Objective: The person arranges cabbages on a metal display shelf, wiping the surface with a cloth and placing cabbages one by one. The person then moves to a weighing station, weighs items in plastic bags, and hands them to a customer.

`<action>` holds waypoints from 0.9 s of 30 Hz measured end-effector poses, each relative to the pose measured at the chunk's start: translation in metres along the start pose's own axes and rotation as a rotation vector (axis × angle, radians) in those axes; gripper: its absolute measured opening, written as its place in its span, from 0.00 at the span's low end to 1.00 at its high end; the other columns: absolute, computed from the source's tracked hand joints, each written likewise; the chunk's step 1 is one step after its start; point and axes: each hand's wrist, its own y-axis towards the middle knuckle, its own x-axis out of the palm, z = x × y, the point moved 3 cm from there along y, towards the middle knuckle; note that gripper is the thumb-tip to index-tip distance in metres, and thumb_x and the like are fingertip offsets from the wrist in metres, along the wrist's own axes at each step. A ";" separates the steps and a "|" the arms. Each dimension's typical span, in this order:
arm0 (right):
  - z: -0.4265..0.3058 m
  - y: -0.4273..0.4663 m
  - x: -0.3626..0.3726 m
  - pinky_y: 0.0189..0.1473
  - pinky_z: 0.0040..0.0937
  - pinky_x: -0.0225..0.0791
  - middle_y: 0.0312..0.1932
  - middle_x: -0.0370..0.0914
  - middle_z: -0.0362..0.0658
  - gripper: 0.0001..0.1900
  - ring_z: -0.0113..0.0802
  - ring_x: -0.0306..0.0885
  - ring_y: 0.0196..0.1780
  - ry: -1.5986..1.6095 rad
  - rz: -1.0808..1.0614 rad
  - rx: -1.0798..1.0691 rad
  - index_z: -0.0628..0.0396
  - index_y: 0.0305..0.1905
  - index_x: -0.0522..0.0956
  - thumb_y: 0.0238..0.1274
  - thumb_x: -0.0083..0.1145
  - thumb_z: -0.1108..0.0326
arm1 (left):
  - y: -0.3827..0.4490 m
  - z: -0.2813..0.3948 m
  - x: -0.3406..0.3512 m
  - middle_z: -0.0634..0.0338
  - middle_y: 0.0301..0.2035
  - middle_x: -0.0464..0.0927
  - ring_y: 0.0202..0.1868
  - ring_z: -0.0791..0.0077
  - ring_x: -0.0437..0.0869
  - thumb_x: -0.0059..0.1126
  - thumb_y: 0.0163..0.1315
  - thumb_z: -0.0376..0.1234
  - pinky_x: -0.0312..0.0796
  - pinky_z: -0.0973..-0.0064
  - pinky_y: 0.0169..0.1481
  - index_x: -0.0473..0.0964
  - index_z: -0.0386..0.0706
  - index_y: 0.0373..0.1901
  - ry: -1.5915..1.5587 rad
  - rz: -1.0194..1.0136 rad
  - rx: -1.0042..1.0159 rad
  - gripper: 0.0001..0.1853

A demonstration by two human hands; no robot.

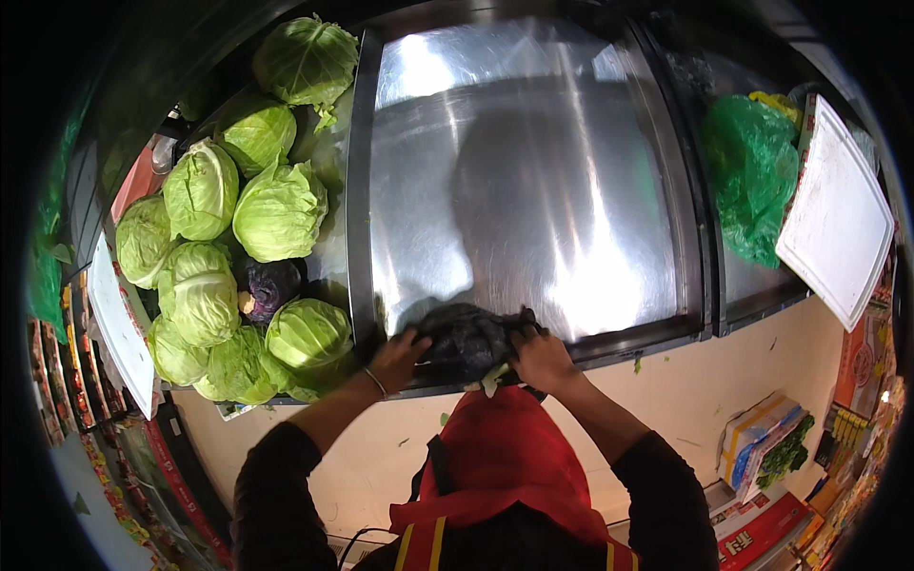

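Observation:
A dark, leafy bundle (pixel 468 341), which looks like a red cabbage, rests at the front edge of the stainless steel counter tray (pixel 514 143). A pale stem piece (pixel 494 378) sticks out of its near side. My left hand (pixel 395 359) grips its left side, the fingertips partly hidden by shadow. On the right side, the fingers of my right hand (pixel 539 360) are closed on its dark leaf edge. Left of the tray lies a pile of green cabbages (pixel 200 292), with one red cabbage (pixel 270 289) among them.
At right, a green plastic bag (pixel 750 171) lies beside a tilted white board (pixel 839 210). Another white panel (pixel 121 321) stands left of the cabbages. A raised dark rim (pixel 359 178) divides the counter. Boxes with leafy greens (pixel 785 453) sit on the floor at lower right.

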 end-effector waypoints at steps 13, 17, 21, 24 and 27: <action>0.051 -0.018 -0.028 0.40 0.27 0.65 0.32 0.77 0.47 0.20 0.30 0.72 0.37 1.081 -0.220 0.284 0.68 0.42 0.76 0.51 0.52 0.60 | 0.090 0.055 0.101 0.55 0.46 0.77 0.49 0.68 0.77 0.50 0.63 0.32 0.67 0.72 0.57 0.71 0.37 0.51 -1.099 -0.034 0.281 0.16; 0.098 -0.099 -0.067 0.36 0.26 0.65 0.27 0.75 0.41 0.17 0.26 0.69 0.32 1.074 0.014 0.288 0.67 0.34 0.76 0.50 0.52 0.61 | 0.139 0.150 0.082 0.53 0.46 0.77 0.48 0.67 0.78 0.52 0.60 0.34 0.68 0.70 0.52 0.73 0.35 0.46 -1.239 -0.225 0.182 0.15; 0.126 -0.212 -0.082 0.33 0.23 0.63 0.25 0.72 0.35 0.13 0.22 0.67 0.30 1.257 0.283 0.541 0.66 0.31 0.76 0.46 0.53 0.64 | 0.131 0.257 0.053 0.49 0.38 0.73 0.45 0.53 0.71 0.51 0.51 0.33 0.66 0.58 0.46 0.75 0.37 0.32 -0.523 0.200 0.392 0.10; 0.143 -0.268 -0.081 0.31 0.22 0.62 0.23 0.70 0.34 0.11 0.22 0.65 0.27 1.152 0.393 0.526 0.66 0.34 0.76 0.45 0.53 0.70 | 0.123 0.309 0.045 0.55 0.38 0.72 0.46 0.58 0.69 0.53 0.48 0.32 0.64 0.61 0.49 0.74 0.40 0.31 -0.326 0.257 0.427 0.09; 0.157 -0.296 -0.084 0.31 0.22 0.63 0.23 0.71 0.35 0.11 0.21 0.66 0.28 0.958 0.586 0.544 0.66 0.36 0.76 0.46 0.52 0.72 | 0.132 0.344 0.045 0.53 0.35 0.69 0.42 0.56 0.68 0.49 0.50 0.29 0.63 0.62 0.46 0.72 0.37 0.32 -0.388 0.377 0.361 0.08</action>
